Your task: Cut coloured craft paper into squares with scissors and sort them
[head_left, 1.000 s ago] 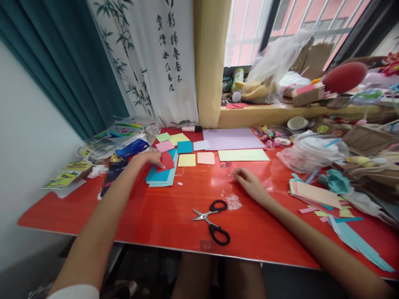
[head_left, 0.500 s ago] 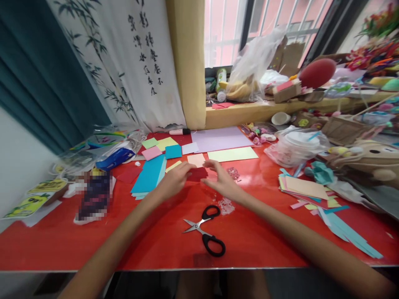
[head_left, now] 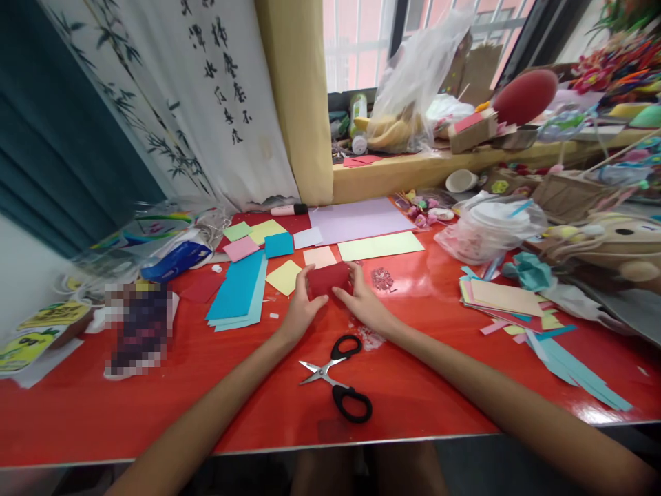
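Note:
A small dark red piece of paper (head_left: 328, 279) is held up between my two hands over the table. My left hand (head_left: 304, 303) grips its left edge, thumb toward me and fingers behind. On its right edge, my right hand (head_left: 363, 300) has the same kind of hold. Black-handled scissors (head_left: 330, 375) lie with spread blades on the table in front of me. Behind my left hand rests a yellow paper square (head_left: 284, 277), and a peach square (head_left: 319, 257) lies just beyond the red paper. Small pink beads (head_left: 383, 279) are heaped right of my right hand.
Blue paper strips (head_left: 237, 289) and small coloured squares lie left of centre. A lavender sheet (head_left: 356, 219) and a pale green strip (head_left: 381, 245) are at the back. Paper offcuts (head_left: 506, 303) and a bagged white tub (head_left: 493, 227) stand right, on the red table (head_left: 232, 406).
My left hand has come from above the yellow square onto the red paper's left edge, uncovering the square. Both hands now grip the paper, which is raised toward me. The view has shifted slightly.

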